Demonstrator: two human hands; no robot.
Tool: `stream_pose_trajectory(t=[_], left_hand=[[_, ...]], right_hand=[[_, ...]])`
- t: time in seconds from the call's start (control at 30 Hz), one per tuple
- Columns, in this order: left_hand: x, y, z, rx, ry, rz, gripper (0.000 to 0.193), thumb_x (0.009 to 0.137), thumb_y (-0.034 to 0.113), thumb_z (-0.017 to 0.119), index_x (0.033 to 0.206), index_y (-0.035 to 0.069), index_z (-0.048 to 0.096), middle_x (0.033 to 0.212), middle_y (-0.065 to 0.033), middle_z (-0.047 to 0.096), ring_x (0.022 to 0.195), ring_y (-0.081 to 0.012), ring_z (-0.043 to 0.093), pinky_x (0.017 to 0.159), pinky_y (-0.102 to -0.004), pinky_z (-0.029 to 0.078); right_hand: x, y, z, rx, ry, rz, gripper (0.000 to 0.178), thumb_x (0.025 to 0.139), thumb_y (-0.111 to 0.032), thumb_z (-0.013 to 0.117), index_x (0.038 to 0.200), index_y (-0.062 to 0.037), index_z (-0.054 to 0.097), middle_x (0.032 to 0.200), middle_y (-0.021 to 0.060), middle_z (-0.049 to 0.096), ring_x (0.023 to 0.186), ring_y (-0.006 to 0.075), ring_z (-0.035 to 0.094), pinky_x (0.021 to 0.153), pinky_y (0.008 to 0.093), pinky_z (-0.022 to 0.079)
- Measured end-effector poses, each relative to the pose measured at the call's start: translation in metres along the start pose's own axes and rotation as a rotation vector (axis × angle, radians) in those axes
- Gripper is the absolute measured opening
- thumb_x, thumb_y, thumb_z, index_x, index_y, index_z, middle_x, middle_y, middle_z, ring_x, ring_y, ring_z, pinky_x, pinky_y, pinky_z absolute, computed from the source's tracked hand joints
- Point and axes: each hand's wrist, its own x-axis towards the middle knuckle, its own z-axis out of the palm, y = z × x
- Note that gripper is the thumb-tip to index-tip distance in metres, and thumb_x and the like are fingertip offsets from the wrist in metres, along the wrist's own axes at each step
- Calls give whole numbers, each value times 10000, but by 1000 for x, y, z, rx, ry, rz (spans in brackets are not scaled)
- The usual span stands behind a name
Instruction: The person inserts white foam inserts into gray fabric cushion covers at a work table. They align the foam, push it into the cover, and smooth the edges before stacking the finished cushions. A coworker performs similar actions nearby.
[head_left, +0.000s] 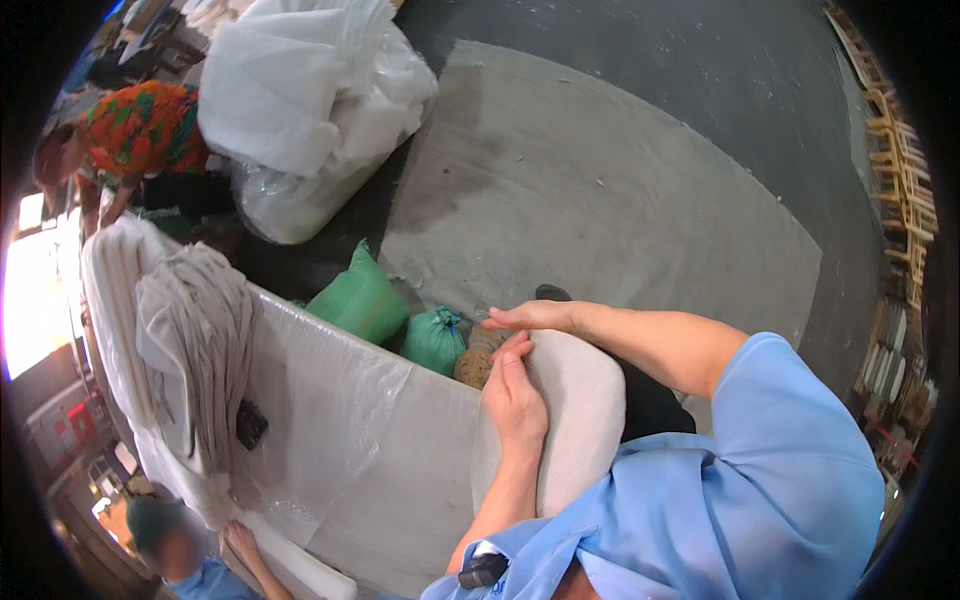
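A padded light grey fabric cushion (582, 408) with a rounded end lies in front of me, close against my body. My left hand (515, 402) lies along its left side, with the fingers stretched forward toward the cushion's far corner. At that corner my right hand (540, 316) reaches across the far edge, fingers straight and pointing left. The two hands nearly meet there. Neither one shows anything gripped, and their contact with the cloth is partly hidden. Beside the cushion runs a worktable (330, 420) covered in clear plastic film.
Folded grey fabric (195, 340) and a small black object (251, 424) lie on the table's left. Beyond stand green sacks (362, 300) and a large plastic-wrapped white bundle (310, 110). A person in a floral shirt (145, 128) and a capped person (160, 530) are at left. Wooden frames (900, 190) line the right.
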Motion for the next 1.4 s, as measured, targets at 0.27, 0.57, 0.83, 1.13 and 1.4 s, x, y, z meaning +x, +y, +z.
stream_pose_trajectory(t=[0.27,0.57,0.83,1.13,1.4], left_hand=[[-5,-9,-52,253,269,197,288,1099,208,566,1179,-17,728,1130,-169,746,1070,-294,700,964,-395,535],[-129,-71,-135,665,297,-92,431,1006,392,685,1276,59,728,1211,-192,717,1168,-394,642,1019,-501,499],[-175,-96,-133,442,569,-141,611,1009,528,627,1442,98,658,1321,-220,682,1290,-418,592,1123,-523,454],[-187,-91,-129,426,1144,21,281,933,269,757,1084,39,702,1101,-198,708,996,-435,664,895,-535,516],[-223,-78,-151,315,1014,-70,301,966,350,738,1067,66,727,1058,-189,754,994,-396,717,863,-492,560]], right_hand=[[-41,-9,12,-97,362,22,861,1024,-701,585,1620,-91,473,1550,189,550,1341,282,546,1117,455,477],[-72,-47,86,-956,225,13,929,952,-340,825,1675,-37,326,1411,289,648,1240,302,663,1048,408,533],[-14,-90,187,-1403,-74,-52,966,890,-372,891,1660,-71,392,1174,195,704,1065,244,682,946,382,552],[41,-85,254,-2224,-166,68,1079,843,-804,707,1557,-11,541,1514,273,596,1433,399,556,1193,448,437],[54,-44,293,-2570,-239,-212,416,893,-479,766,1158,-163,815,1195,143,785,1205,351,718,925,489,597]])
